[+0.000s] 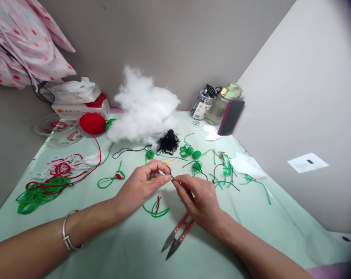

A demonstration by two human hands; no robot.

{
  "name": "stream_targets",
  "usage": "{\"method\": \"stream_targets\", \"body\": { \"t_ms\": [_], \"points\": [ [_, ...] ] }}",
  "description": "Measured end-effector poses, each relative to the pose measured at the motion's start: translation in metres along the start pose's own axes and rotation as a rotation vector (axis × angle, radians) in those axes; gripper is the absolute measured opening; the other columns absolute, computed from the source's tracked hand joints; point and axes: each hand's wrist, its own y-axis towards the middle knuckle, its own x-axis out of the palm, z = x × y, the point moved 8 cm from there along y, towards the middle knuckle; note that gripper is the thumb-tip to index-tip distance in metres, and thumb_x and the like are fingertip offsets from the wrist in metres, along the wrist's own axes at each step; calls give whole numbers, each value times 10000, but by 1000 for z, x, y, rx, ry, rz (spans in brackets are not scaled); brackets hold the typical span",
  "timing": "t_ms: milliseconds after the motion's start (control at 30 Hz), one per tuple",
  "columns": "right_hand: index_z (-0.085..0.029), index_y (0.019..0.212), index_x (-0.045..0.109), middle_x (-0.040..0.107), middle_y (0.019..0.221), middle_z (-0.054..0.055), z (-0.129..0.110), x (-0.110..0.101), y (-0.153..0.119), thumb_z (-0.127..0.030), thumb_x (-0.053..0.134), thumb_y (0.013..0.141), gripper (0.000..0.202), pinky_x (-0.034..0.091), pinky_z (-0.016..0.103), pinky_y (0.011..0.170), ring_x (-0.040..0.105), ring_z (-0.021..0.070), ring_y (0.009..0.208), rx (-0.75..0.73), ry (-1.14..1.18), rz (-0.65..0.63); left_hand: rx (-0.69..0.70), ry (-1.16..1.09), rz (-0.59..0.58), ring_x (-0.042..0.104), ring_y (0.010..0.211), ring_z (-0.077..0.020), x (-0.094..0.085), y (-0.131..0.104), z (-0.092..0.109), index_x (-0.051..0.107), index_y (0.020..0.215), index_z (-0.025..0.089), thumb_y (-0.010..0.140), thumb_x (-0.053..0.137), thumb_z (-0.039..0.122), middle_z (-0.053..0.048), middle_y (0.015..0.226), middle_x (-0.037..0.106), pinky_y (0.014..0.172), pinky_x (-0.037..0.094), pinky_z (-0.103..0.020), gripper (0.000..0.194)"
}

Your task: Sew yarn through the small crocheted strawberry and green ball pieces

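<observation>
My left hand (pixel 147 180) and my right hand (pixel 200 199) meet over the middle of the table. A short bit of black thread (pixel 172 178) runs between their fingertips, and both hands pinch it. Most of it is hidden by the fingers. Under my right hand lie orange-handled thread snips (pixel 179 233), blades toward me. Below my left hand are green and red yarn scraps (pixel 156 209). Just beyond the hands sit a tangle of black thread (pixel 168 142), small green crocheted balls (pixel 196 155) and a red, white and green crocheted piece (pixel 120 175) with a green loop.
White stuffing (pixel 143 108) is heaped at the back. To the left are a red yarn ball (pixel 92 123), plastic tubs (pixel 57 130) and green yarn (pixel 41 195). At the back right stand a pen jar (pixel 203 106), a bottle (pixel 218 108) and a phone (pixel 231 117). Yarn scraps (pixel 227 168) lie right.
</observation>
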Motion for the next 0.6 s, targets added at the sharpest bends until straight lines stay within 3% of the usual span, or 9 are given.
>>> {"method": "stream_targets", "body": {
  "t_ms": [200,333,500,600],
  "points": [
    [-182,844,613,543,537,-40,-4,-3,0,-167,510,993,182,348,225,540,453,99,471,-36,-74,42,-63,-36,-14,524,922,-161,2,1,-8,618,910,203,896,642,379,-21,1082,581,853,406,-310,178],
    [-187,839,616,588,566,-24,2,-5,2,-159,516,981,175,352,223,547,486,101,489,-17,-83,33,-99,-77,-24,500,869,-150,2,1,-12,600,889,202,877,652,349,-10,1015,572,791,385,-295,157],
    [-191,843,613,544,562,-40,25,-5,4,-200,509,976,169,345,223,521,445,88,471,184,58,-26,-140,-252,27,479,802,-134,-3,1,-12,549,782,192,816,631,221,-1,925,570,787,392,-280,94],
    [-191,914,630,476,535,-65,36,-2,3,-246,518,971,137,346,221,507,437,85,458,335,222,-75,-172,-380,15,466,760,-149,-1,3,-13,543,747,200,808,593,192,17,687,469,830,431,-289,79]
  ]
}}
